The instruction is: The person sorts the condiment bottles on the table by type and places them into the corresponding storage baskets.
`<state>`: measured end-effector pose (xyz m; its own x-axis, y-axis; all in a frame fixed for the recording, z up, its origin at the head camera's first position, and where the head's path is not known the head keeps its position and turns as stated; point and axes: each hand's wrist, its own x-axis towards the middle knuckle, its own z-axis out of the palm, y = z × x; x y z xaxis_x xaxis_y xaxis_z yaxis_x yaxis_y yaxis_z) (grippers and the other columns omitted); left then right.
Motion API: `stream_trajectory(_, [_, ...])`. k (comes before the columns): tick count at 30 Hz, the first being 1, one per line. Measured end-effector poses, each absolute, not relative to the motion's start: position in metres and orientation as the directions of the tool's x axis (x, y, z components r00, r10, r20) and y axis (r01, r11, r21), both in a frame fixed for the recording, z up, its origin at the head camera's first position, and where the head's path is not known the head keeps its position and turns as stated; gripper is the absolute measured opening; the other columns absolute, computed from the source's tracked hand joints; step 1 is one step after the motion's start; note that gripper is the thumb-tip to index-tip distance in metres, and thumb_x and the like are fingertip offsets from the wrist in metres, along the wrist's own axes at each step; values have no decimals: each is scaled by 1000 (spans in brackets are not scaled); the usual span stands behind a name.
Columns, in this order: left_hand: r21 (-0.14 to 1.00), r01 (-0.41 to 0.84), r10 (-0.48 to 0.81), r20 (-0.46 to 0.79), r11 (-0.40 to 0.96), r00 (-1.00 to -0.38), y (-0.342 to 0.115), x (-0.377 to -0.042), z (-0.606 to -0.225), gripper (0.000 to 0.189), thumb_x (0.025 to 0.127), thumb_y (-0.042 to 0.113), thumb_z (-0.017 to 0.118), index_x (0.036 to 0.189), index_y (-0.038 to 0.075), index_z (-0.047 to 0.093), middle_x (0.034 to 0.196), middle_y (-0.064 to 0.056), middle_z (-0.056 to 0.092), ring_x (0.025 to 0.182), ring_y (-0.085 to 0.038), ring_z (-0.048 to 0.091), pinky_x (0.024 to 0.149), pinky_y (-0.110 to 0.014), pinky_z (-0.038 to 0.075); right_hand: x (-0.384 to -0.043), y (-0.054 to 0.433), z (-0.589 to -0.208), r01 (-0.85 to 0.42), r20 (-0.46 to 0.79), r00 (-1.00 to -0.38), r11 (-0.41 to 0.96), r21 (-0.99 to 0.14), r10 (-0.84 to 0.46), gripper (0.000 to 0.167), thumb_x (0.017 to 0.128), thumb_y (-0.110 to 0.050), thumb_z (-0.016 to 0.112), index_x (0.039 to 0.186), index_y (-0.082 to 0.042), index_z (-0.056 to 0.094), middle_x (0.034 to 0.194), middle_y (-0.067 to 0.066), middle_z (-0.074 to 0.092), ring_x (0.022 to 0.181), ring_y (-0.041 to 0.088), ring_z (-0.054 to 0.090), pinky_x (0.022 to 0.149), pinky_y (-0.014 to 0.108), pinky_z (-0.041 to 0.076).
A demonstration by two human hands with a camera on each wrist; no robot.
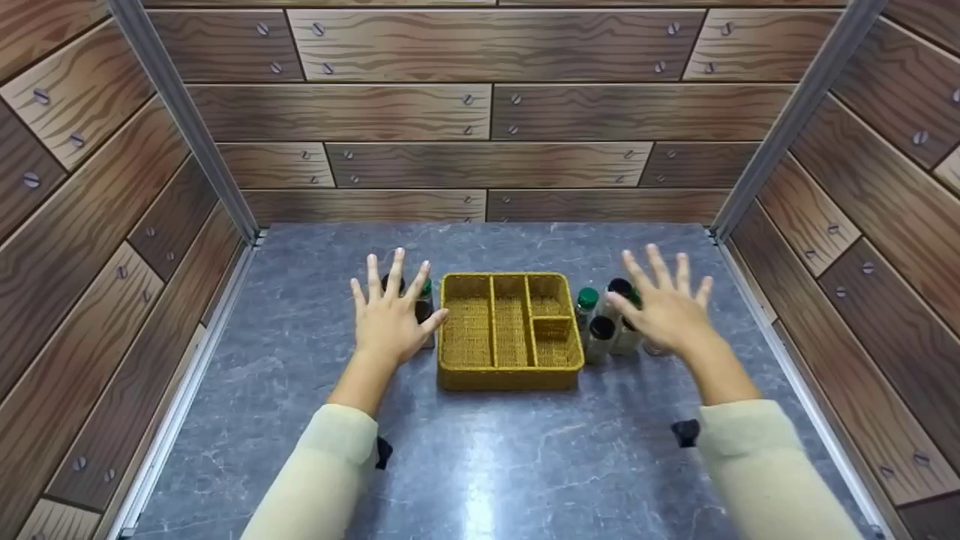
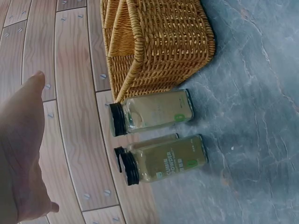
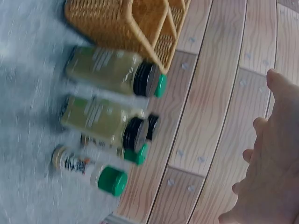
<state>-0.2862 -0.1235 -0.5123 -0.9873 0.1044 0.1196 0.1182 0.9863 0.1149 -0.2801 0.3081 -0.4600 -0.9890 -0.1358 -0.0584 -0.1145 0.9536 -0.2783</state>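
Note:
A yellow-brown woven basket (image 1: 510, 379) with several compartments stands mid-table, its visible compartments bare. My left hand (image 1: 390, 319), fingers spread, hovers over spice jars left of the basket. In the left wrist view, a cumin powder jar (image 2: 175, 161) and another black-lidded jar (image 2: 159, 110) stand upright; a further one is partly hidden behind. To the basket's right, my right hand (image 1: 667, 315) also has its fingers spread and holds nothing. Below it the right wrist view shows black-lidded jars (image 3: 100, 70) and a green-capped bottle (image 3: 79, 164), with more green caps behind.
Wood-patterned walls (image 1: 487, 112) enclose the grey marbled tabletop (image 1: 480, 457) at the back and both sides. Metal rails (image 1: 187, 375) run along the side edges. The jars on the right stand close together beside the basket.

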Motion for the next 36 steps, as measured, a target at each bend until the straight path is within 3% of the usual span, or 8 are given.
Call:
stream_trajectory(8, [143, 123, 99, 166, 982, -981, -122, -276, -522, 87, 101, 83, 40, 174, 40, 19, 185, -6, 2, 170, -48, -3, 134, -74, 8, -279, 362, -467, -113, -72, -986, 929, -351, -147, 90, 108, -74, 36, 175, -31, -7, 181, 15, -18, 159, 61, -25, 116, 88, -20])
stream_trajectory(16, [208, 125, 74, 237, 970, -969, -121, -255, -544, 87, 100, 80, 49, 173, 40, 25, 182, -10, 23, 166, -44, 23, 132, -71, 24, -281, 396, -493, -81, -106, -984, 881, -466, -146, 95, 110, -61, 53, 175, -26, -6, 180, 29, -10, 158, 67, -19, 115, 92, -11])
stream_trajectory(23, [303, 134, 41, 296, 944, -954, -116, -242, -569, 84, 100, 70, 61, 171, 36, 32, 171, -15, 39, 152, -44, 43, 122, -64, 41, -286, 410, -518, -85, -85, -985, 847, -525, -151, 95, 109, -47, 63, 176, -16, 3, 175, 39, 4, 157, 71, 5, 118, 90, 14])
stream_trajectory(27, [409, 147, 3, 331, 901, -944, -110, -236, -587, 80, 98, 59, 70, 168, 31, 40, 161, -16, 47, 143, -43, 50, 116, -60, 47, -288, 413, -529, -72, -93, -984, 826, -560, -149, 90, 110, -39, 64, 175, -11, 8, 172, 42, 10, 154, 70, 19, 117, 87, 26])
stream_trajectory(32, [551, 238, -19, 420, 799, -907, -102, -233, -610, 66, 98, 40, 76, 158, 23, 54, 145, -15, 57, 127, -37, 58, 106, -55, 55, -291, 415, -539, -61, -79, -988, 802, -594, -134, 79, 111, -34, 63, 173, -9, 21, 169, 43, 21, 152, 68, 24, 117, 85, 29])
stream_trajectory(36, [675, 268, -53, 414, 688, -909, -96, -234, -624, 58, 100, 31, 76, 154, 20, 58, 141, -16, 58, 128, -37, 60, 107, -57, 55, -295, 415, -549, -77, -44, -990, 783, -617, -132, 71, 111, -26, 64, 169, -3, 30, 162, 44, 34, 146, 68, 35, 115, 81, 38])
